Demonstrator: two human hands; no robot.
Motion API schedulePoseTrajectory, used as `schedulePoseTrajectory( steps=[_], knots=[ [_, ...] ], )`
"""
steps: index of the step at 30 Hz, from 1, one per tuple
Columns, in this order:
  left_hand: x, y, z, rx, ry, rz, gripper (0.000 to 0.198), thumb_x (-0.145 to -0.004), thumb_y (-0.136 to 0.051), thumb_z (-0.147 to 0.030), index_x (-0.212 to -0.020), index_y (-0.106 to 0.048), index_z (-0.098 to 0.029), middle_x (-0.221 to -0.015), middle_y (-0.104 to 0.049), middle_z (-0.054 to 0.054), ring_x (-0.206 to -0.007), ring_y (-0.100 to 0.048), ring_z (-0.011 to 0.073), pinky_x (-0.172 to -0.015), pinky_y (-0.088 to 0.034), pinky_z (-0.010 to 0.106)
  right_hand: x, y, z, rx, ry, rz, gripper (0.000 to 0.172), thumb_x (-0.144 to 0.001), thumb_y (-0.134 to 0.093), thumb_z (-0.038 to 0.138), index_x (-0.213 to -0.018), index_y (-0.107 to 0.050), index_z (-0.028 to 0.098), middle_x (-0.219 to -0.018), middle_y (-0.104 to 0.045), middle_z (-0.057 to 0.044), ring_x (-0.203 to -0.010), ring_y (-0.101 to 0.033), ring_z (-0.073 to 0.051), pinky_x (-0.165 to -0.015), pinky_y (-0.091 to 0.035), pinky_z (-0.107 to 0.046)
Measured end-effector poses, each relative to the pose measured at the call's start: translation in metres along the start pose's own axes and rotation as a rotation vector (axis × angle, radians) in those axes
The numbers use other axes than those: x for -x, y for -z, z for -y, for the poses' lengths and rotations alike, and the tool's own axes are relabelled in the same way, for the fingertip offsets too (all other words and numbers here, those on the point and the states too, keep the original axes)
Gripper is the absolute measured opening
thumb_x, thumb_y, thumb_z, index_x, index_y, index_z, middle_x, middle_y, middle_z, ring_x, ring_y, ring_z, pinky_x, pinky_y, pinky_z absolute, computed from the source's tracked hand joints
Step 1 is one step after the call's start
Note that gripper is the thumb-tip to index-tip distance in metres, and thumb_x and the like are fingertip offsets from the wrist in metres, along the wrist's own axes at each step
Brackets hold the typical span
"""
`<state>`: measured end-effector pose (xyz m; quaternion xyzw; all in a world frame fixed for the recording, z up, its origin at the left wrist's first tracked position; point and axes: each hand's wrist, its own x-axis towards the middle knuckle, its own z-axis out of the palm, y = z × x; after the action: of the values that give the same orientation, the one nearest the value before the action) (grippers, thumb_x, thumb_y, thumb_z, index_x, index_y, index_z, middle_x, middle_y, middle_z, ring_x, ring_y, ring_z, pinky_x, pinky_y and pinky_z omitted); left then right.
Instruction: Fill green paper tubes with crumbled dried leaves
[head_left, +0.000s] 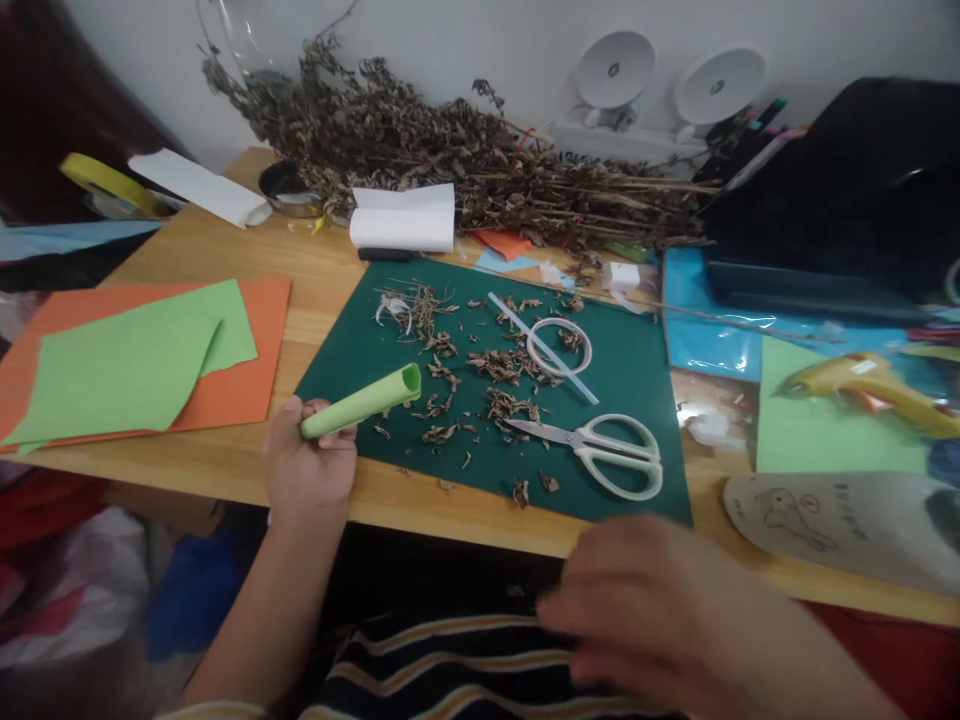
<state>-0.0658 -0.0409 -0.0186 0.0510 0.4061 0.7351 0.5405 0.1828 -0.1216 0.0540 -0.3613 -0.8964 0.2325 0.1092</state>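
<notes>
My left hand (pixel 311 465) is closed around the lower end of a rolled green paper tube (pixel 364 402), whose open end points up and to the right over the dark green cutting mat (pixel 465 295). Blurred by motion, my right hand (pixel 637 600) is off the table's front edge, below the scissors; its fingers are smeared. White-handled scissors (pixel 592 447) lie slightly open on the mat. Crumbled dry leaves (pixel 510 405) are scattered there. A roll of tape (pixel 559 347) lies on its side with a translucent glue stick (pixel 544 348) across it.
Orange sheets (pixel 262 370) and green paper (pixel 127 375) lie at the left. Dried plant stalks (pixel 450 150) line the back, behind a white paper roll (pixel 403 222). On the right are a yellow glue gun (pixel 870 385), a white printed object (pixel 840 525) and a black laptop-like object (pixel 840 200).
</notes>
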Motion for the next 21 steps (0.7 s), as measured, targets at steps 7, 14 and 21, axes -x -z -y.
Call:
schedulePoseTrajectory(
  steps=[7, 14, 21],
  knots=[
    [0.0, 0.001, 0.0, -0.003, 0.034, 0.024, 0.02, -0.07, -0.051, -0.017, -0.051, -0.045, -0.016, -0.048, -0.049, -0.005, -0.029, -0.028, 0.0009, -0.037, -0.037, 0.016, 0.035, -0.108, -0.002, 0.184, -0.434, 0.295, 0.02, -0.076, -0.05, 0.018, -0.093, -0.058, 0.023, -0.08, -0.064, -0.003, -0.069, -0.061, -0.016, -0.055, -0.043, -0.022],
    [0.001, 0.001, 0.001, -0.017, 0.033, 0.05, 0.023, -0.075, -0.045, -0.018, -0.052, -0.045, -0.016, -0.047, -0.048, -0.006, -0.03, -0.03, 0.0008, -0.038, -0.038, 0.016, 0.031, -0.11, 0.002, 0.281, -0.243, 0.352, 0.016, -0.071, -0.046, 0.007, -0.071, -0.056, 0.02, -0.068, -0.06, 0.0, -0.056, -0.057, -0.013, -0.046, -0.038, -0.022],
    [0.001, 0.005, 0.001, -0.011, 0.02, 0.102, 0.02, -0.073, -0.046, -0.016, -0.052, -0.046, -0.015, -0.048, -0.05, -0.005, -0.029, -0.033, 0.0011, -0.037, -0.038, 0.016, 0.022, -0.052, -0.006, 0.178, -0.218, -0.315, 0.021, -0.082, -0.04, 0.02, -0.077, -0.06, 0.019, -0.078, -0.061, -0.004, -0.07, -0.055, -0.012, -0.063, -0.044, -0.024]
  ],
)
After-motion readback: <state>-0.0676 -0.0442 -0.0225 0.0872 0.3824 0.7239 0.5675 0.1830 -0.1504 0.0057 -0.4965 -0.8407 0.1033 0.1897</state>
